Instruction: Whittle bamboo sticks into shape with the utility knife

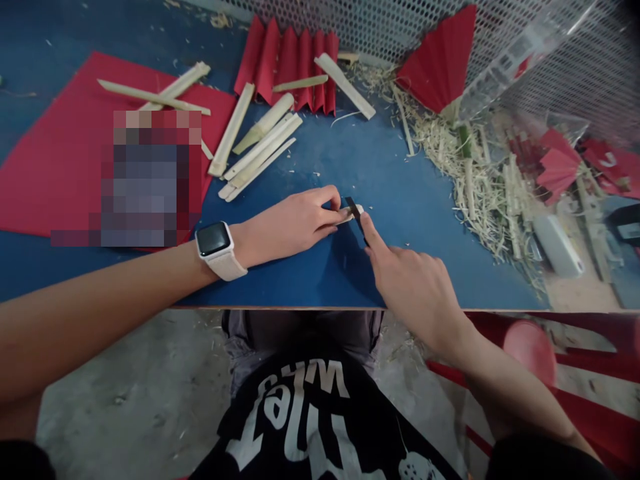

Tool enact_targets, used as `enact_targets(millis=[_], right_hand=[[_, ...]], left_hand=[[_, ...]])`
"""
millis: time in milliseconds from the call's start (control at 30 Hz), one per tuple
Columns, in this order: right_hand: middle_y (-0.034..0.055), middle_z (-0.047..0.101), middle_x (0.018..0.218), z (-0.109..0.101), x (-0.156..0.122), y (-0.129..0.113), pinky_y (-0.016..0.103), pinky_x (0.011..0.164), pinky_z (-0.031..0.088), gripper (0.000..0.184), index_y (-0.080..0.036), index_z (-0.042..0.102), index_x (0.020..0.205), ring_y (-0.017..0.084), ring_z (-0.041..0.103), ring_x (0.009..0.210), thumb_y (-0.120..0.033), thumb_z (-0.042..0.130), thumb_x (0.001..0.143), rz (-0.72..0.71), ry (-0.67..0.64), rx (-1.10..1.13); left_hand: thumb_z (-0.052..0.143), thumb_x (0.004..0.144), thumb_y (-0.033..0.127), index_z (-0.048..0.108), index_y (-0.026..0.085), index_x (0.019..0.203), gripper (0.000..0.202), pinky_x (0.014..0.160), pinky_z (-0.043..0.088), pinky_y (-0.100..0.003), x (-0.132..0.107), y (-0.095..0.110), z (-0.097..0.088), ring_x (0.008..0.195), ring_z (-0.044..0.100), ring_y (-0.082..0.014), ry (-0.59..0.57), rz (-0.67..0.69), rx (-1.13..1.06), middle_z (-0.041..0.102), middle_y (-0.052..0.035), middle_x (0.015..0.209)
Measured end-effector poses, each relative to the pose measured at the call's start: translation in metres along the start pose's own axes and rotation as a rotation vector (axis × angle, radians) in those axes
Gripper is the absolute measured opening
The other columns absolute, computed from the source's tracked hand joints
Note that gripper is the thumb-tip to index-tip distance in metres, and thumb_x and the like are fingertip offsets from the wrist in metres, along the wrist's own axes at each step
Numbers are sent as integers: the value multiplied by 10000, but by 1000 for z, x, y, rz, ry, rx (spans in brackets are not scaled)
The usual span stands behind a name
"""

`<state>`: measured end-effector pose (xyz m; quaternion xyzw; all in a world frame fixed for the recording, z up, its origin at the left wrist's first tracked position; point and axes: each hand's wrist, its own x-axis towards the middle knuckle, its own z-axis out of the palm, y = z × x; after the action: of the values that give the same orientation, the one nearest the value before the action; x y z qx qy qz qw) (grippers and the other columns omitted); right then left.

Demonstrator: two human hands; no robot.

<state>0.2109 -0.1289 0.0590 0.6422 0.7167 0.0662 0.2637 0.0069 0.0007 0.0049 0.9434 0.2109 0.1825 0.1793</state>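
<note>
My left hand (305, 217), with a watch on its wrist, pinches a short pale bamboo strip (348, 214) near the front of the blue table. Fingers cover much of the strip. In my right hand (413, 273) is a dark-bladed knife (355, 210), its handle hidden by the fingers. The blade lies across the free end of the strip, and the index finger stretches along it. Beyond my left hand, several split bamboo pieces (263, 157) lie side by side on the table.
A red sheet (55, 140) lies at left, partly under a blurred patch. Pleated red paper (287, 57) and a red fan (440, 63) are at the back, near a perforated metal screen (370, 30). Bamboo shavings (443, 153) heap at right, near a white device (557, 243).
</note>
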Motion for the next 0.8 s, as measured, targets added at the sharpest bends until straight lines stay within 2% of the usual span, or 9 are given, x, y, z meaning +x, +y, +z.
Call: enact_targets(millis=[100,200,333,500,667,800], right_hand=[[64,778,782,-3,11,3,306,545,288,744,-202,153,1871,224,740,643,-235,396,1169,-4,-9,5],[61,787,814,-1,10,5,304,540,279,715,-216,137,1874,207,728,647,-273,355,1196,-7,-18,46],[13,757,774,5,-8,5,306,519,238,790,-231,150,1873,175,684,590,-200,465,1149,17,-47,68],[-13,739,747,13,-24,3,296,520,228,878,-238,240,1857,154,667,562,-97,554,1049,39,-22,44],[-8,693,692,8,-10,-2,293,507,209,866,-210,243,1857,152,642,544,-110,533,1047,24,7,30],[24,725,728,2,4,-4,290,523,245,869,-203,158,1871,182,671,579,-118,486,1071,28,9,18]], left_hand=[[461,1173,275,806,169,1244,368,886,560,-346,1,1,0,970,688,-200,9,-17,-9,712,-129,1289],[448,1184,293,807,149,1243,392,917,560,-365,1,2,1,991,687,-212,24,-34,-4,711,-140,1260],[443,1186,295,804,153,1178,388,918,556,-363,0,3,1,1001,681,-214,24,-34,10,709,-135,1246],[412,1181,232,773,140,1278,385,923,544,-364,1,4,1,1011,669,-222,-3,5,64,717,-142,1267],[473,1142,201,775,155,1267,329,869,545,-339,3,1,2,971,679,-210,-6,13,52,709,-134,1262],[463,1158,240,780,149,1278,351,881,556,-355,1,1,2,981,679,-223,6,8,70,696,-135,1216]])
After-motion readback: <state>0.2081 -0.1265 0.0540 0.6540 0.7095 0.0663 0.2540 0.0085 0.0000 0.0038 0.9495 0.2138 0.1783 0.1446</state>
